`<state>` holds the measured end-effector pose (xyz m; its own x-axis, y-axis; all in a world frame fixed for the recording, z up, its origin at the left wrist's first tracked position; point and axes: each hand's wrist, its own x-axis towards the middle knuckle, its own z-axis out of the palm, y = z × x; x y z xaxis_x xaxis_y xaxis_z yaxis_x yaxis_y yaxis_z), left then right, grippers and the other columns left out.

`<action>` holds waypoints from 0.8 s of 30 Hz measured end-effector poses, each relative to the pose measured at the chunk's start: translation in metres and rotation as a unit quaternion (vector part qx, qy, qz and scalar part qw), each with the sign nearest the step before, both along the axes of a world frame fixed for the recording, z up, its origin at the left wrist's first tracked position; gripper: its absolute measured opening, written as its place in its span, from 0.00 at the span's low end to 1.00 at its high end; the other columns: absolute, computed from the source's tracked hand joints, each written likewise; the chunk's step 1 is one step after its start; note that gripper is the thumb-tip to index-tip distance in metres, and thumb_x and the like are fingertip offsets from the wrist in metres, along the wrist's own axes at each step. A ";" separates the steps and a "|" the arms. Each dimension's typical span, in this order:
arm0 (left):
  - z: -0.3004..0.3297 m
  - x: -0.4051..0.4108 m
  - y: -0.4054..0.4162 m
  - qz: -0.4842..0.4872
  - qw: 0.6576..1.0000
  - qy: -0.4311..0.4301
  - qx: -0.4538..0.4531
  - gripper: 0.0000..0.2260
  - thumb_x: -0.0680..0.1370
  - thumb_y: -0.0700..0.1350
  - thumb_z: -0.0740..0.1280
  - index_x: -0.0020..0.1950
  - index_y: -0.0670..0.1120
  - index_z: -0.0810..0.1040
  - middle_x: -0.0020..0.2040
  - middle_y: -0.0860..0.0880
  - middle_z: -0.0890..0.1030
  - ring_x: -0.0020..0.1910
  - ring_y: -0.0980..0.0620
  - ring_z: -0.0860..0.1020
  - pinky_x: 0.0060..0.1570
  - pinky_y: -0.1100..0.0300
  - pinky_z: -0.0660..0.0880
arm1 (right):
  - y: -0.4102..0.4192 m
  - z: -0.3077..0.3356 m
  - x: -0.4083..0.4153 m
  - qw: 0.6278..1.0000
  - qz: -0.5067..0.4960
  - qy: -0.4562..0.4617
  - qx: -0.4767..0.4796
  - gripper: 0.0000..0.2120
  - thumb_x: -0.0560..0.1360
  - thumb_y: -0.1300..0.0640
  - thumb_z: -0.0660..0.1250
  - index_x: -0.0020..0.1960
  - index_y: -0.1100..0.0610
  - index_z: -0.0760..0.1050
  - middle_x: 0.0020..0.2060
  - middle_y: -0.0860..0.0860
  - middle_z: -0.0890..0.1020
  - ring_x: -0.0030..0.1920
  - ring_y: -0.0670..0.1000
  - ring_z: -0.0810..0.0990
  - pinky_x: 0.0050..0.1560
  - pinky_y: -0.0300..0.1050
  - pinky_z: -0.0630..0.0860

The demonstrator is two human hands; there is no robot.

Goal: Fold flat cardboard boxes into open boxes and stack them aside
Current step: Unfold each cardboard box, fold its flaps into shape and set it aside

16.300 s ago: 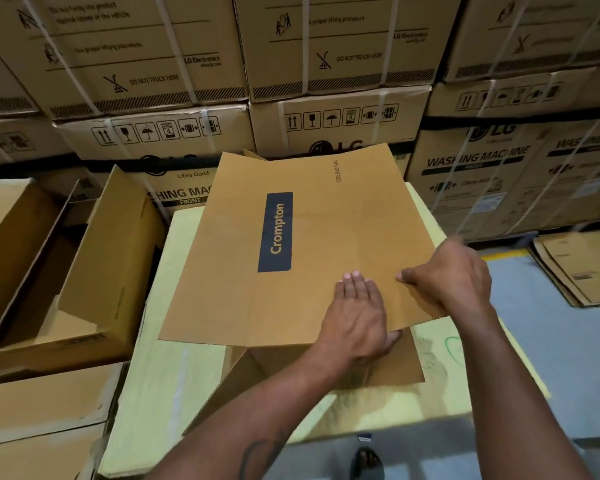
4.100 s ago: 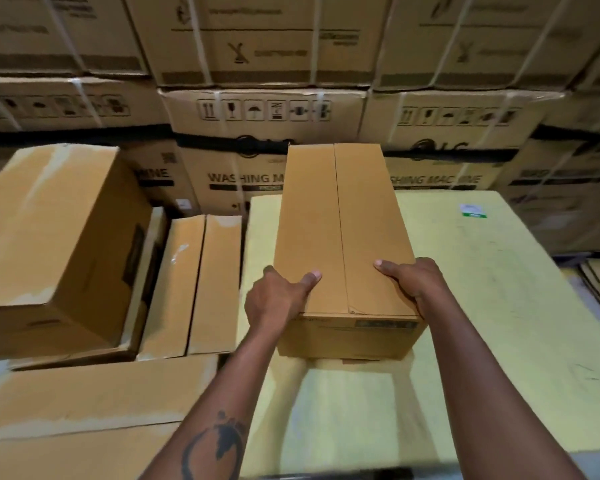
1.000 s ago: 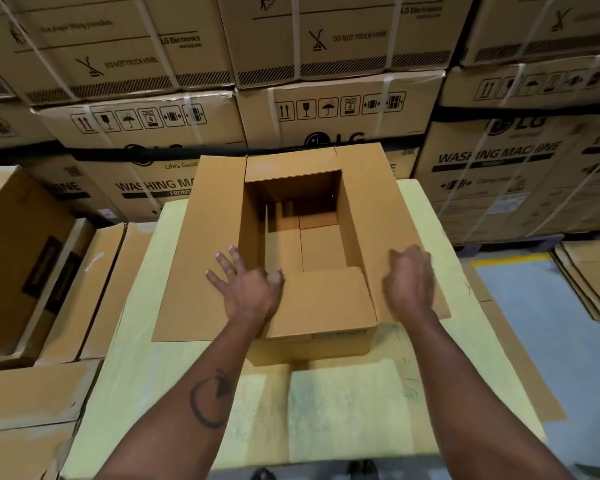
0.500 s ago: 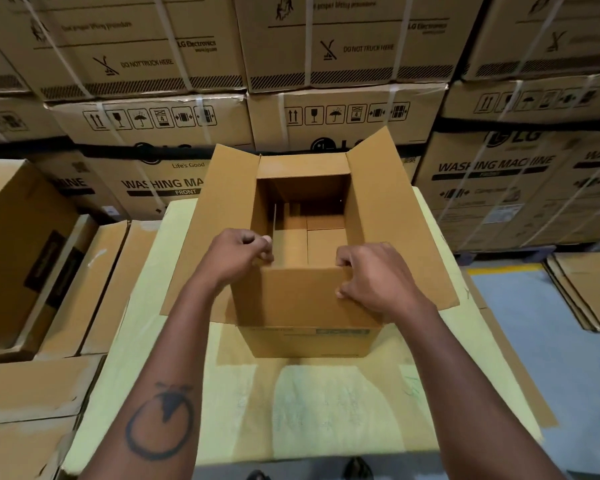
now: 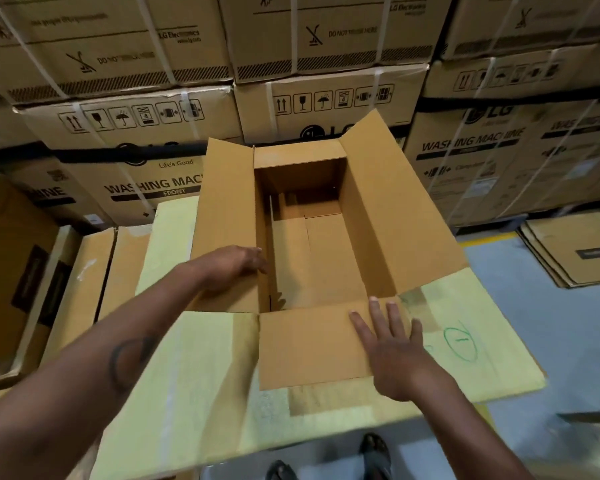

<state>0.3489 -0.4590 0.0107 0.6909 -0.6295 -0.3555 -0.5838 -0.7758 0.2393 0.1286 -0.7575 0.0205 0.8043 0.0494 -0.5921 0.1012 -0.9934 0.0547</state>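
Observation:
An open brown cardboard box stands on the pale yellow table, its four top flaps spread outward. My left hand lies with straight fingers on the left flap, fingertips at the box's inner edge. My right hand presses flat on the near flap, which is folded down toward me over the table. The box's bottom flaps are closed and the inside holds nothing.
Folded boxes stand to the left of the table. A pile of flat cardboard lies on the grey floor at right. A wall of strapped washing-machine cartons rises behind. My feet show below the table's front edge.
Half a second ago both hands gripped the near flap's edge. Now the near flap is pushed down flat under my right hand, and my left hand has moved onto the left flap.

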 end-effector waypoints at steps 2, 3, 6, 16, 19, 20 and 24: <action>-0.003 0.011 0.005 -0.061 0.995 0.013 0.072 0.22 0.83 0.45 0.62 0.74 0.64 0.72 0.81 0.57 0.62 0.83 0.50 0.51 0.78 0.40 0.60 | 0.001 -0.012 0.014 1.000 -0.024 0.001 0.019 0.52 0.76 0.62 0.62 0.80 0.47 0.24 0.76 0.57 0.21 0.77 0.66 0.24 0.75 0.74 0.37; -0.003 0.016 0.007 -0.095 0.989 0.008 0.116 0.24 0.83 0.44 0.64 0.75 0.64 0.70 0.82 0.58 0.60 0.84 0.49 0.47 0.79 0.40 0.57 | -0.002 -0.011 0.023 0.999 -0.031 0.001 0.028 0.55 0.74 0.60 0.67 0.80 0.45 0.25 0.76 0.56 0.21 0.77 0.65 0.24 0.74 0.74 0.36; -0.003 0.028 0.007 -0.165 0.971 -0.048 0.168 0.27 0.82 0.45 0.68 0.76 0.67 0.67 0.82 0.58 0.58 0.84 0.46 0.42 0.81 0.41 0.49 | -0.014 0.002 0.049 0.998 -0.041 0.032 0.039 0.65 0.69 0.53 0.79 0.81 0.42 0.28 0.77 0.52 0.24 0.77 0.64 0.24 0.74 0.73 0.34; -0.033 0.022 -0.006 -0.118 0.984 -0.122 -0.061 0.13 0.78 0.45 0.73 0.62 0.56 0.83 0.64 0.54 0.79 0.64 0.53 0.76 0.64 0.54 0.76 | 0.032 0.035 0.110 0.946 -0.181 0.086 0.253 0.55 0.66 0.28 0.73 0.83 0.52 0.55 0.80 0.56 0.62 0.77 0.61 0.64 0.74 0.58 0.65; -0.042 0.004 -0.036 -0.148 0.968 -0.137 -0.152 0.10 0.74 0.40 0.77 0.53 0.49 0.86 0.51 0.51 0.85 0.50 0.51 0.82 0.53 0.53 0.79 | 0.074 0.010 0.119 0.961 -0.161 -0.034 0.223 0.26 0.74 0.39 0.71 0.63 0.55 0.76 0.62 0.55 0.81 0.58 0.58 0.80 0.55 0.50 0.76; -0.044 -0.004 -0.046 -0.138 0.966 -0.126 -0.179 0.08 0.74 0.41 0.76 0.52 0.48 0.87 0.48 0.50 0.86 0.48 0.51 0.82 0.51 0.53 0.79 | 0.082 0.001 0.117 0.963 -0.154 -0.045 0.215 0.19 0.74 0.45 0.72 0.60 0.54 0.77 0.59 0.55 0.83 0.57 0.58 0.81 0.52 0.47 0.76; -0.047 -0.021 -0.066 -0.046 0.977 -0.092 -0.187 0.07 0.78 0.46 0.73 0.56 0.51 0.86 0.50 0.53 0.86 0.50 0.54 0.81 0.53 0.51 0.78 | 0.083 -0.023 0.103 0.968 -0.143 -0.104 0.176 0.21 0.77 0.51 0.73 0.67 0.55 0.72 0.61 0.54 0.81 0.61 0.58 0.81 0.54 0.48 0.75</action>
